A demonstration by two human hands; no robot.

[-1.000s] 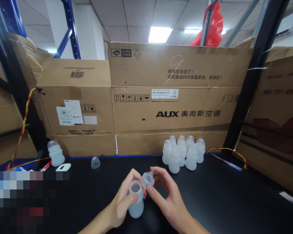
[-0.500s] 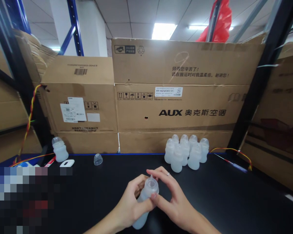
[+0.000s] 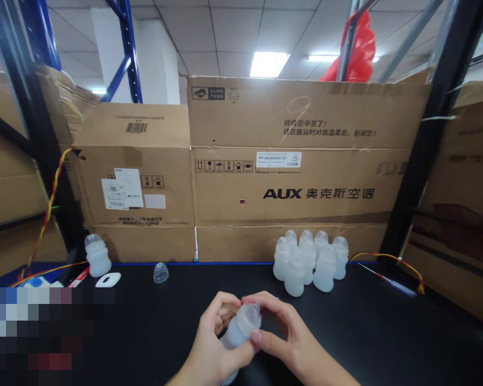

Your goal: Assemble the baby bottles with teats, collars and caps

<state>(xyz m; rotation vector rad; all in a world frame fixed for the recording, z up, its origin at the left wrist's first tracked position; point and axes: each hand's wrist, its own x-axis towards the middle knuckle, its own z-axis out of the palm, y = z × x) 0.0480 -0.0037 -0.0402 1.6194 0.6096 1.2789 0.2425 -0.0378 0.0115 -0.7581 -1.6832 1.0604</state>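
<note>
A translucent white baby bottle (image 3: 236,331) is tilted between my hands, low in the middle of the view, its clear nipple leaning toward the right. My left hand (image 3: 213,343) wraps around the bottle's body. My right hand (image 3: 292,332) holds the collar below the nipple, thumb on the near side and fingertips at the far side; the far fingertips are partly hidden. A clear dome cap (image 3: 161,273) sits on the black table (image 3: 145,327), beyond my left hand.
Several capped baby bottles (image 3: 295,276) stand together at the back right. Another capped bottle (image 3: 98,258) stands at the back left, beside a small white object (image 3: 108,280). A thin pen-like tool (image 3: 396,281) lies far right. Cardboard (image 3: 225,214) walls the table's rear.
The nipple end has swung from pointing up to leaning rightward, and my right fingers have closed in around the collar. The whole view has shifted slightly, with the background lower.
</note>
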